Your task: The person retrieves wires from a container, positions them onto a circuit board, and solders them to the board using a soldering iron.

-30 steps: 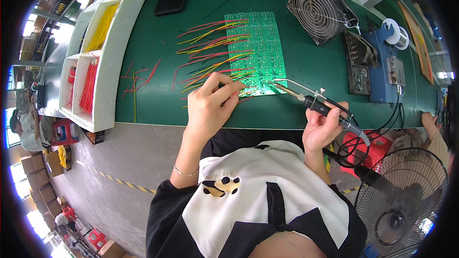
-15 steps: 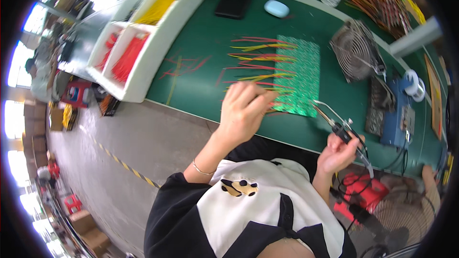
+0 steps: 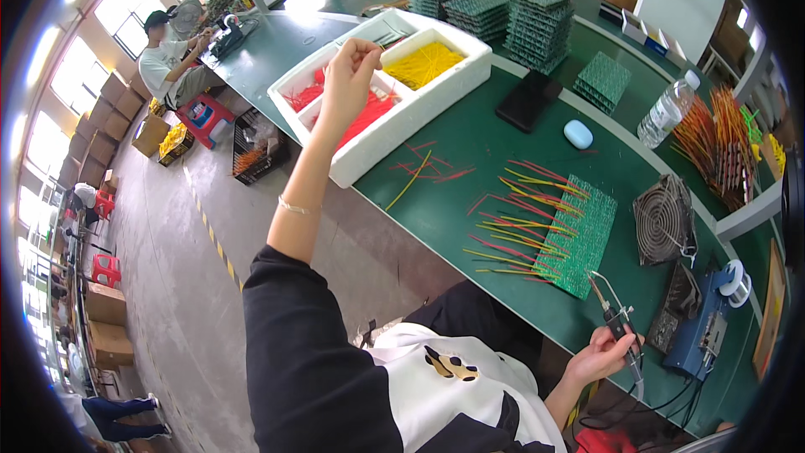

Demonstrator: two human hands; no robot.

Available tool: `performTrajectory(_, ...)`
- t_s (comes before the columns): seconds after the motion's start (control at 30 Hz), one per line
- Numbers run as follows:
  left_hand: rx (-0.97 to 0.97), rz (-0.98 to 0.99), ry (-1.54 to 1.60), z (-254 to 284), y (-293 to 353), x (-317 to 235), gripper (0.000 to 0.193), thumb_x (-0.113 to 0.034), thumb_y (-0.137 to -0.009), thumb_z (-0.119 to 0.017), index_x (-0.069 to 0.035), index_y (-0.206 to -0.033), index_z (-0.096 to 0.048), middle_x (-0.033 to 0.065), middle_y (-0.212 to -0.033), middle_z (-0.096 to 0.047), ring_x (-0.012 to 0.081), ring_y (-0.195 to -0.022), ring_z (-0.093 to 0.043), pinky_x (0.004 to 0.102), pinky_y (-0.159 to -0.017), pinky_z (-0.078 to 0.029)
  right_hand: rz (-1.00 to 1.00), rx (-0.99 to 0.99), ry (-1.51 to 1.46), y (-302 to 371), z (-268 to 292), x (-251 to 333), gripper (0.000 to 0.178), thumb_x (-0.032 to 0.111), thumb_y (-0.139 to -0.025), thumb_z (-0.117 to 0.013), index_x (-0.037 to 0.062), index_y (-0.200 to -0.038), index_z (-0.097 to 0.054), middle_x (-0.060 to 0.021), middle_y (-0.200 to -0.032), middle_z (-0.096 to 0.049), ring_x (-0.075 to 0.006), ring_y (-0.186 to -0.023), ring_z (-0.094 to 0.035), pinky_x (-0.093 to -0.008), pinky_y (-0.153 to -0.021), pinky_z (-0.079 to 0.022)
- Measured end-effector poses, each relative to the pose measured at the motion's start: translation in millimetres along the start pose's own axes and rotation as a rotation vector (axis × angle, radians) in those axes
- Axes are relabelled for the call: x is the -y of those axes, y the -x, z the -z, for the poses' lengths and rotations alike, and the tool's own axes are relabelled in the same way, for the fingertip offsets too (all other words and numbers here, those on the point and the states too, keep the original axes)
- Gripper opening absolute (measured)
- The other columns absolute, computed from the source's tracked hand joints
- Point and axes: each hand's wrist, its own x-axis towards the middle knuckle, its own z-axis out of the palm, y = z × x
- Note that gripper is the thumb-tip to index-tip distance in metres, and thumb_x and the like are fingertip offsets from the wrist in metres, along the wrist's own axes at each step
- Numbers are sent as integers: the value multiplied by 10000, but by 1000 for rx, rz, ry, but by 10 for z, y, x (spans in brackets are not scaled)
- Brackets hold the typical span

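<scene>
My left hand (image 3: 348,80) is raised over the white foam box (image 3: 411,122), its thumb and fingers pinched together; anything between them is too small to see. Yellow wires (image 3: 426,65) fill one compartment and red wires (image 3: 366,120) lie in another, partly behind my hand. My right hand (image 3: 600,358) is closed round a soldering iron (image 3: 619,324) with a thin metal tube fixed alongside it. The iron's tip is close to the lower right corner of a green circuit board panel (image 3: 594,235). Red and yellow wires (image 3: 524,225) stick out from the panel's left side in rows.
Loose wires (image 3: 428,169) lie beside the box. Behind are a black phone (image 3: 528,101), a pale blue case (image 3: 578,134), a water bottle (image 3: 668,111) and stacked panels (image 3: 539,25). A small fan (image 3: 664,220) and blue soldering station (image 3: 700,319) stand at the right. Another person (image 3: 163,59) sits far left.
My left hand has moved from the wires at the panel, up and left, to above the foam box. The view has swung left. My right hand still holds the soldering iron near the panel.
</scene>
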Motion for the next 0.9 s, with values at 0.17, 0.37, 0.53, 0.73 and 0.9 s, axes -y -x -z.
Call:
performTrajectory(0.17,34,68,21,7,-703,315,103,-98,-805,-574,-20,-866,-601,47,-711,-647,76,-612,-564,218,-569,-437,26,-14,0,-24,46,-35,231,268,-924,-395,56,-834,-400,0,-573,-360,-54,-462,-298,-191,-424,-224)
performTrajectory(0.37,46,-26,-197,-71,-1562,1094,121,-130,-702,-629,-32,-771,-643,70,-689,-660,127,-588,-609,259,-573,-468,32,-21,14,-9,-11,-4,225,258,-914,-430,51,-829,-404,-5,-609,-380,-46,-446,-301,-179,-405,-226)
performTrajectory(0.53,-17,69,-133,272,-1466,1030,195,-82,-709,-621,-8,-888,-639,76,-727,-661,118,-584,-600,248,-524,-468,47,-30,28,6,10,-18,220,251,-913,-430,46,-835,-411,-13,-630,-403,-48,-448,-310,-178,-404,-228)
performTrajectory(0.73,304,203,-420,510,-673,483,116,-132,-679,-621,-57,-753,-670,52,-659,-639,122,-575,-585,247,-546,-452,35,-9,61,-1,13,-6,216,252,-920,-413,50,-841,-422,-2,-600,-381,-44,-450,-308,-184,-405,-216)
performTrajectory(0.9,276,-117,-717,387,97,298,155,-148,-707,-630,-60,-833,-647,115,-835,-623,249,-791,-596,356,-721,-462,60,-1,20,-13,-3,-42,215,257,-925,-399,60,-843,-427,22,-554,-333,-47,-456,-294,-194,-416,-201)
